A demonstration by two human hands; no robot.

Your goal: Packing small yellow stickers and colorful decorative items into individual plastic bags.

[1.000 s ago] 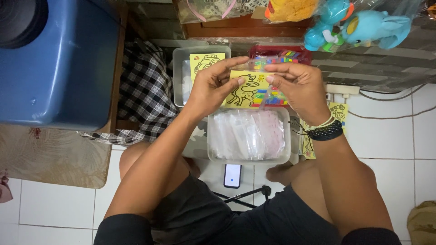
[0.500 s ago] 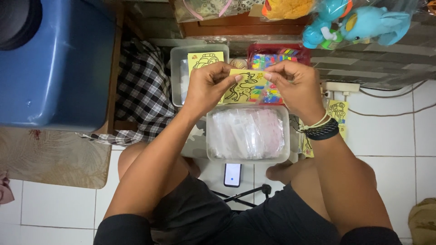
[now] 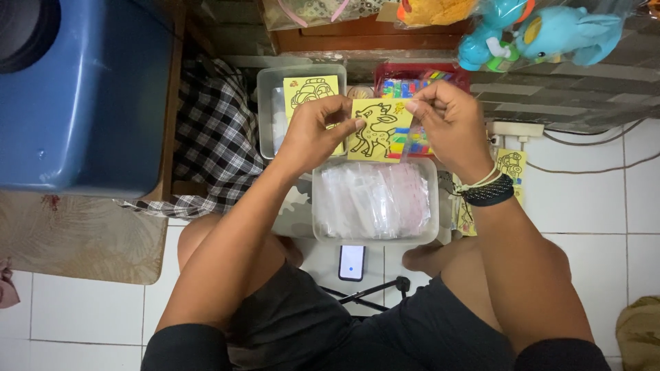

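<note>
Yellow, the small square card with a black deer outline [image 3: 377, 129] is pinched at its two upper corners, the left hand [image 3: 315, 132] shut on one edge and the right hand [image 3: 443, 124] shut on the other, above the clear plastic tub of transparent sleeves [image 3: 375, 200]. By the look of it the card is being sorted or readied for a sleeve; the next move calls for a free finger to lift one. Against the frames just before, the card stands more upright and its deer shows whole, while both hands hold much the same place.
</note>
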